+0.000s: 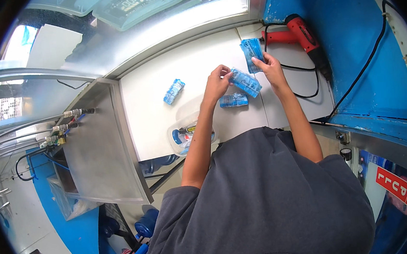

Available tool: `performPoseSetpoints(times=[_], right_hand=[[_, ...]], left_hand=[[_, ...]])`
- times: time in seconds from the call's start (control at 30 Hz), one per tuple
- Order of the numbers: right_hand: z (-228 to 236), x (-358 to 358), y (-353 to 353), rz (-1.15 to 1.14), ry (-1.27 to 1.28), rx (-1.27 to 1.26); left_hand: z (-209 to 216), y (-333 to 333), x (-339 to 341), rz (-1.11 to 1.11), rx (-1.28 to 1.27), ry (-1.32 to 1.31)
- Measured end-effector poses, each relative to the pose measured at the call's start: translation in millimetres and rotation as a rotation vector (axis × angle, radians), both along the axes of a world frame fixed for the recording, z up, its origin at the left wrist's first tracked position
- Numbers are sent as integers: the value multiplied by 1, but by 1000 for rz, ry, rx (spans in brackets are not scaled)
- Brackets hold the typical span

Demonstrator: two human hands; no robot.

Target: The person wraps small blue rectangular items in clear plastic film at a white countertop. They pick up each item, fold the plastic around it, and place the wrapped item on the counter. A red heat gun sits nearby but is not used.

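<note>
My left hand point(217, 83) pinches the upper left end of a flat blue printed plastic sleeve bundle point(246, 83), which slants down to the right over the white table. With thumb and fingers, my right hand point(270, 69) grips a second blue sleeve bundle point(252, 51), held upright just beyond the first. Just below my left hand's bundle lies another blue bundle point(233, 100), banded across its middle. A further blue bundle point(174, 91) rests on its own farther left on the table.
A red heat gun point(302, 35) lies at the table's far right, its black cord point(314, 81) looping near my right forearm. Partly behind my left forearm is a clear plastic tub point(174, 138) of small items. A steel panel point(101, 145) with hoses stands left; a blue wall point(362, 64) rises right.
</note>
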State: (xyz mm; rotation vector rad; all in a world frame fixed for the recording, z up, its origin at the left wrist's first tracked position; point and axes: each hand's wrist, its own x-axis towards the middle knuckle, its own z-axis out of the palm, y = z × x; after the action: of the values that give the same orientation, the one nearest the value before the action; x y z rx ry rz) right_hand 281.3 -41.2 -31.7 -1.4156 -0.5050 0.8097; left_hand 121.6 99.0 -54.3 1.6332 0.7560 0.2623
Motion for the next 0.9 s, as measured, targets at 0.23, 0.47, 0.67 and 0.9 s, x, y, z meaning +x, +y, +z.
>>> performPoseSetpoints(times=[0.23, 0.47, 0.67, 0.9], right_hand=[[-4, -5, 18, 29, 48, 5], [-8, -14, 9, -38, 159, 30], [-10, -7, 6, -48, 98, 43], [-15, -8, 22, -81, 126, 87]], left_hand=[[11, -4, 5, -105, 171, 35], [15, -8, 19, -187, 184, 56], [12, -20, 23, -224, 107, -51], [16, -29, 11, -290, 295, -12]])
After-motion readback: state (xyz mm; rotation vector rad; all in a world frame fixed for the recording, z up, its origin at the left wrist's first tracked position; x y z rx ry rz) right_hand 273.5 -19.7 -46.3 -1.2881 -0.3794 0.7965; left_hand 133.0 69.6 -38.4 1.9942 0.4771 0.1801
